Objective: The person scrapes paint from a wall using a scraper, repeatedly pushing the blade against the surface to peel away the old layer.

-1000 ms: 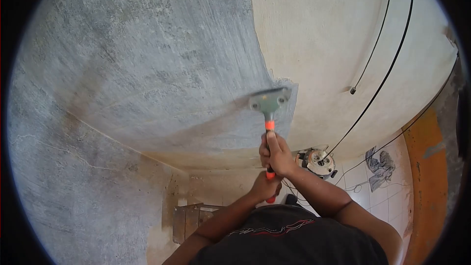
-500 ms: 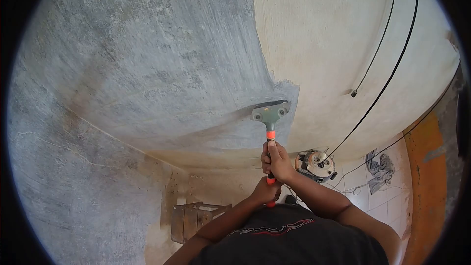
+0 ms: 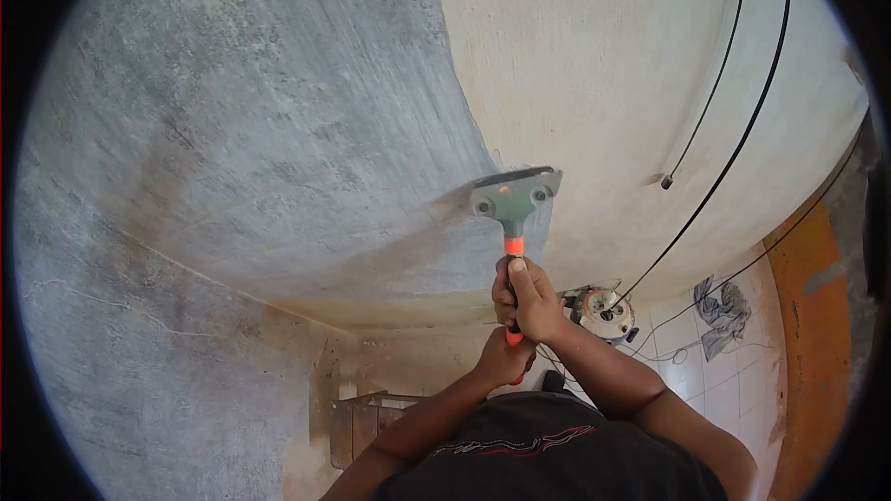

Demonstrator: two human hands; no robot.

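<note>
A long-handled wall scraper (image 3: 516, 202) with a wide grey-green head and an orange-and-black handle is held in both hands. My right hand (image 3: 529, 299) wraps the upper handle, thumb lying along it. Lower down, my left hand (image 3: 506, 356) is closed round the handle's end, close to my shirt. The blade lies at the border between the bare grey part of the wall (image 3: 353, 111) and its cream coating (image 3: 594, 65). Whether the blade edge touches the wall cannot be made out exactly.
Black cables (image 3: 742, 139) hang down the right side toward a round dusty machine (image 3: 603, 314) on the tiled floor. A crumpled grey cloth (image 3: 724, 315) lies beside it. A wooden stool (image 3: 357, 429) stands at lower left. An orange panel (image 3: 817, 315) is at far right.
The scraper head has moved slightly upward along the wall, with both hands still on the handle. The small coated notch by the blade has come off, and the grey patch reaches higher there.
</note>
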